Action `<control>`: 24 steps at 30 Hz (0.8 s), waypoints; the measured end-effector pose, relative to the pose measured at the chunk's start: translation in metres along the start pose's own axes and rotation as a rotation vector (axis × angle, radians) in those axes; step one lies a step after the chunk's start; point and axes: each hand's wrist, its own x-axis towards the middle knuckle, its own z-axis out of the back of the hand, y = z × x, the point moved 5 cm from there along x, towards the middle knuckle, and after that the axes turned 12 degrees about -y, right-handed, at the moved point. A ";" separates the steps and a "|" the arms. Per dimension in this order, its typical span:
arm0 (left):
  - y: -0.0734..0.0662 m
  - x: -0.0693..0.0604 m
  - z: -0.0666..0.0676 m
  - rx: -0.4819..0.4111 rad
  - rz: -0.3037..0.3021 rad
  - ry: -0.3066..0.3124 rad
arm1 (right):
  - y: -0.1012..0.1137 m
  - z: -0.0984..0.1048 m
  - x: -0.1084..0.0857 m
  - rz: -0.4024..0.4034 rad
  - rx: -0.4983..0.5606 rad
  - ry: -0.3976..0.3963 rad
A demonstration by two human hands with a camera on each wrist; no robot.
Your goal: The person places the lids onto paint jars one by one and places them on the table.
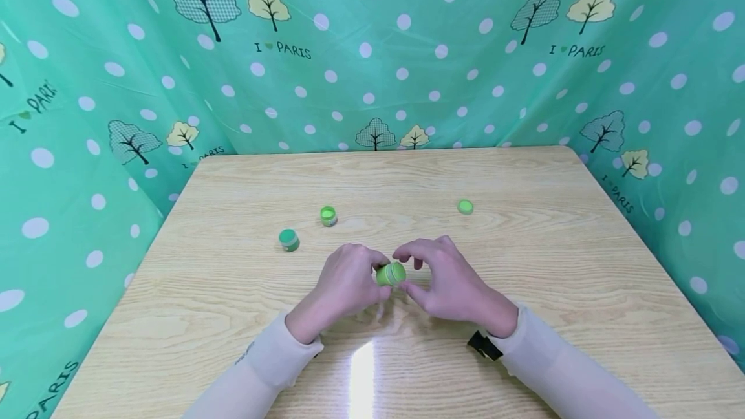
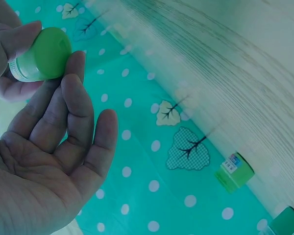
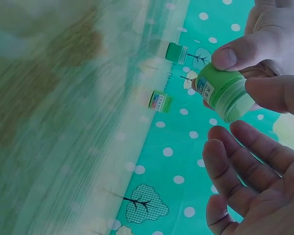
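Note:
A light green jar [image 1: 391,273] with a white label lies tilted in the left hand [image 1: 352,277], which pinches it between thumb and fingers. In the left wrist view the jar's smooth green base [image 2: 54,53] shows near the left hand's fingertips. The right hand [image 1: 451,280] is just right of the jar with its fingers loosely bent. Its thumb overlaps the edge of the jar's ribbed cap [image 3: 232,100] in the right wrist view; whether it touches I cannot tell. The other right fingers stand apart from the cap.
Left of centre on the wooden table [image 1: 524,244] stand a dark green jar [image 1: 288,239] and a bright green jar [image 1: 328,216]. A small round green piece [image 1: 465,207], like a lid, lies at the back right. A dotted green cloth [image 1: 401,50] hangs behind and at the sides.

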 end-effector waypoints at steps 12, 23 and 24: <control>0.000 0.000 0.000 -0.029 0.008 -0.001 | 0.000 -0.003 -0.001 -0.007 -0.002 0.010; 0.000 0.000 -0.001 -0.021 0.006 0.002 | -0.001 -0.003 -0.001 -0.021 -0.036 -0.005; 0.000 0.000 -0.001 -0.020 0.005 0.001 | -0.001 -0.003 -0.001 -0.022 -0.042 -0.006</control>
